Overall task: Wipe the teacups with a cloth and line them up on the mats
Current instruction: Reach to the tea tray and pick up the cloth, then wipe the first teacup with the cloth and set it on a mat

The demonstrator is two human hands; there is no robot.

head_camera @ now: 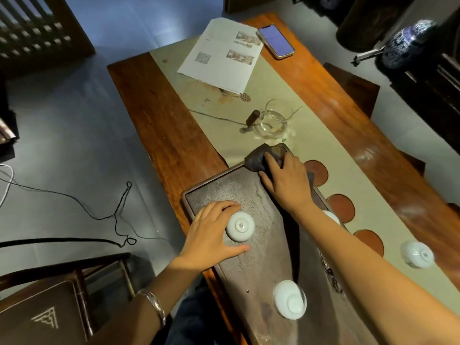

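A dark stone tea tray (251, 195) lies on the table. My left hand (214, 235) reaches round an upside-down white teacup (240, 226) on the tray, thumb and fingers on either side of it. My right hand (286, 180) lies on a dark cloth (258, 158) at the tray's far corner. A second inverted teacup (290, 300) stands near the tray's front. A third (417, 253) sits on the runner at the right, past the mats. A fourth (332, 216) peeks from behind my right forearm. Three round red-brown mats (342, 207) line the runner beside the tray.
A glass pitcher (272, 123) with a wooden handle stands beyond the tray on the beige runner (249, 95). A printed sheet (221, 53) and a phone (275, 41) lie at the far end. A dark chair (49, 302) is at lower left; cables trail on the floor.
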